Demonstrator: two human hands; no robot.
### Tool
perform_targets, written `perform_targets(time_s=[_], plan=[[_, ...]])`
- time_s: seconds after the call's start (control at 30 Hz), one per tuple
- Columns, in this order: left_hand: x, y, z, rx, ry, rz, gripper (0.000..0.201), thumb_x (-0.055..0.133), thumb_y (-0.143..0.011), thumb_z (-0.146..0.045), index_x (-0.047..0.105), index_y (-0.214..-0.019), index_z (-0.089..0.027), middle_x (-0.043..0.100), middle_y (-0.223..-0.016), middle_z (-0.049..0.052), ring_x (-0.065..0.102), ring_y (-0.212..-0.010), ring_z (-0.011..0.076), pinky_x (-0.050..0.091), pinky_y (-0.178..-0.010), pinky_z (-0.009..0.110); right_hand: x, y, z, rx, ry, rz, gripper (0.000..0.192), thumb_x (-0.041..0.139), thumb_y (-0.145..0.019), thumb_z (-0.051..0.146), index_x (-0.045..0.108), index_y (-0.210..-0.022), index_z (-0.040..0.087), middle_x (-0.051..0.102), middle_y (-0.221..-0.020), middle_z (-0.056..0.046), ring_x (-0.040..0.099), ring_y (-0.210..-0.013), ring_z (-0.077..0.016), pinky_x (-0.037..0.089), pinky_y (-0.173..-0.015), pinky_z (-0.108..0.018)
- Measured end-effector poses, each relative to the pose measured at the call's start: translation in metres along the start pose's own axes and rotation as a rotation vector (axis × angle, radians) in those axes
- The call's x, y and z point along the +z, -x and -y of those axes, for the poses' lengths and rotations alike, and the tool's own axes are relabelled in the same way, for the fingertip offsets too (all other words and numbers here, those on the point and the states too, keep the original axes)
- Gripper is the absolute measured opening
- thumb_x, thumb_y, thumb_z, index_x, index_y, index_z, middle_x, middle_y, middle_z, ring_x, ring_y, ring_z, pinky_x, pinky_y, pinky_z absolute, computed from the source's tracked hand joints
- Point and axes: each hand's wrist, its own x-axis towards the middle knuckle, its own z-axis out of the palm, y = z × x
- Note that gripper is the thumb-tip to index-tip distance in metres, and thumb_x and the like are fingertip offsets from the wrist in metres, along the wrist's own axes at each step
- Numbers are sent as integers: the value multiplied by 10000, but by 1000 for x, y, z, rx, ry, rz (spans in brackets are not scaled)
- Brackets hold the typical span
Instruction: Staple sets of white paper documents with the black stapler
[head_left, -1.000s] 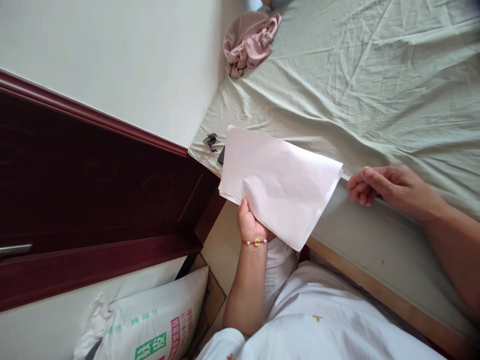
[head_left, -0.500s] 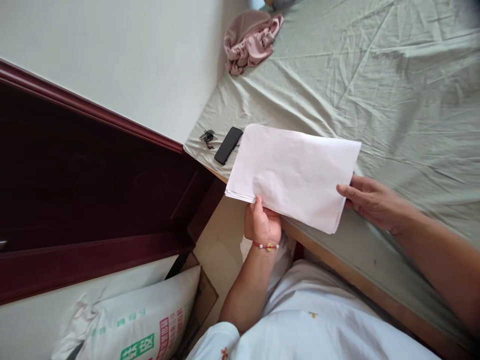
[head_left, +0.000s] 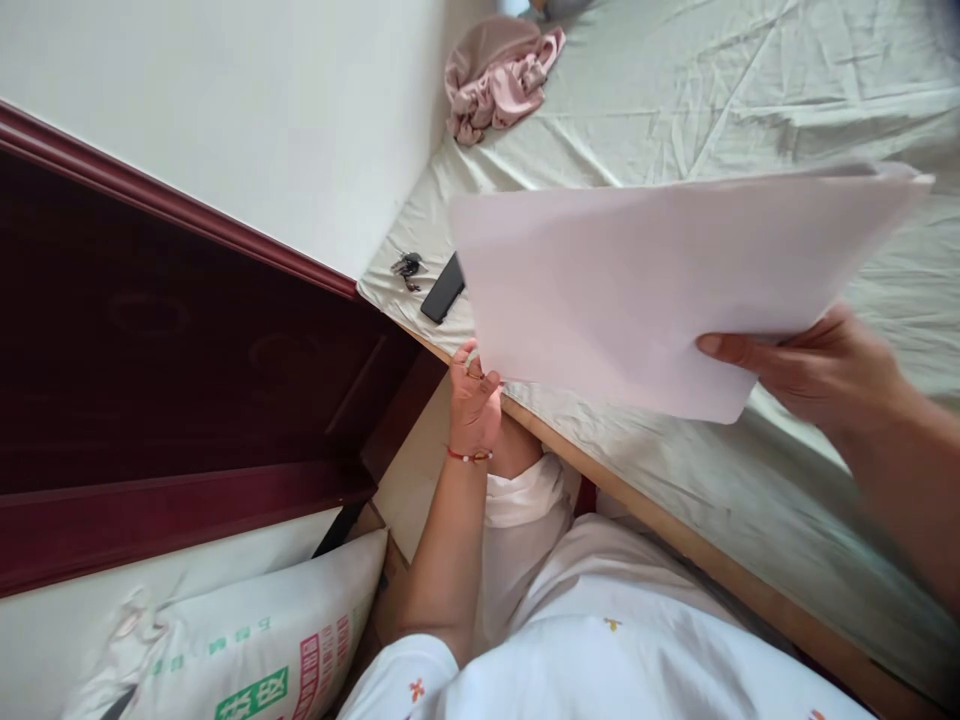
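Two hands share one stack of plain white paper sheets (head_left: 637,290) in the head view, held raised over the near edge of the bed covered by a wrinkled pale green sheet (head_left: 750,100). The right hand (head_left: 817,365) is clamped on the stack's near right corner, thumb lying on top, while the left hand (head_left: 474,392), with a red bead bracelet at the wrist, pinches the lower left corner. Handling this well probably means keeping both grips firm and the sheets level, so none slide out of the loose pile. On the bed's corner lie a black phone (head_left: 442,290) and a small bunch of keys (head_left: 406,267), with a crumpled pink cloth (head_left: 499,75) further back. A printed white woven sack (head_left: 285,650) sits below on the floor, bulging full; its contents are hidden.
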Motion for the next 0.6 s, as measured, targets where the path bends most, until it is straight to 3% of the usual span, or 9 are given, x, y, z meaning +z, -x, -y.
perform_targets(time_s=[0.17,0.4,0.5,0.6], plan=[[1,-18,-6,68,-109,41,701,1019,-507,-154,720,-1136,-232,754,-1217,55,644,-1333,240,483,-1173,370,-2,-14,7,-90,295,99,175,926,-687,360,799,-744,254,768,-827,0,725,-823,-222,658,-822,-437],[-7,-11,-25,266,-144,68,623,1028,-535,-249,766,-1099,-285,784,-1081,13,731,-1127,231,572,-1045,347,-6,-18,21,-337,377,179,197,898,-734,398,777,-727,242,732,-762,-4,683,-740,-184,614,-736,-360],[-21,-17,-21,148,-174,149,552,1021,-534,-253,794,-1036,-226,776,-946,53,745,-915,223,601,-878,319,-11,-25,24,-219,425,324,377,888,-716,513,829,-969,241,789,-871,-47,714,-755,-219,604,-679,-358],[-29,-28,-6,-6,-306,228,514,977,-608,-180,800,-1090,-172,785,-983,101,732,-898,214,580,-821,291,-14,-37,15,-87,497,372,574,893,-673,581,817,-1119,226,806,-972,-76,737,-846,-252,620,-740,-372]])
